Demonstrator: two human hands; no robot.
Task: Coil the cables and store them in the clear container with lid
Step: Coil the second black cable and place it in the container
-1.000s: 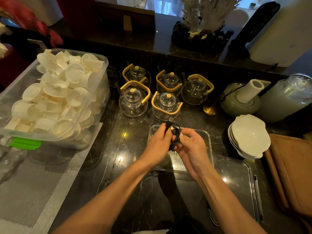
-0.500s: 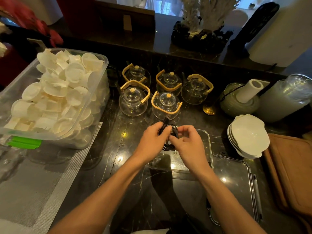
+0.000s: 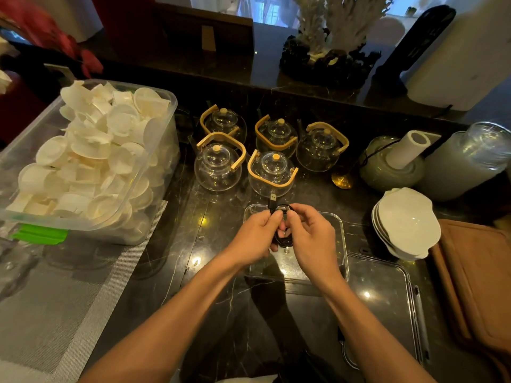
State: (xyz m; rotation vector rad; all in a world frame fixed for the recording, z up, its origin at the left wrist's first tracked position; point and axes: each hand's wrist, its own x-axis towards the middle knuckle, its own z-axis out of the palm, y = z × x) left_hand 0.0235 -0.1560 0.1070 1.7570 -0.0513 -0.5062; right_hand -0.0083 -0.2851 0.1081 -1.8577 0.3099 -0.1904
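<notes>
Near the centre of the frame, both hands hold a small black cable coil (image 3: 282, 235) just above the open clear container (image 3: 338, 246), which sits on the dark desk (image 3: 177, 272). The left hand (image 3: 255, 239) has its fingers curled around the left side of the coil, thumb and forefinger pinching the loops near the top. The right hand (image 3: 309, 239) pinches the right side of the coil between thumb and curled fingers. A USB plug (image 3: 273, 197) sticks up out of the bundle, above the knuckles, pointing toward the upper part of the frame; the other end of the cable is hidden by the fingers. The lid (image 3: 384, 299) lies flat on the desk, lower right of the container, touching or just beside its edge. The step in hand appears to be securing the finished coil before storage. To do it well, keep the left-hand pinch firm so the loops stay stacked, and use the right hand to tuck or wrap the free plug end around the bundle; a loose end is likely to let the coil spring open. Lower the coil flat onto the container floor before releasing. Avoid sweeping toward the glass teapots (image 3: 272, 172) directly above the hands in the frame.
</notes>
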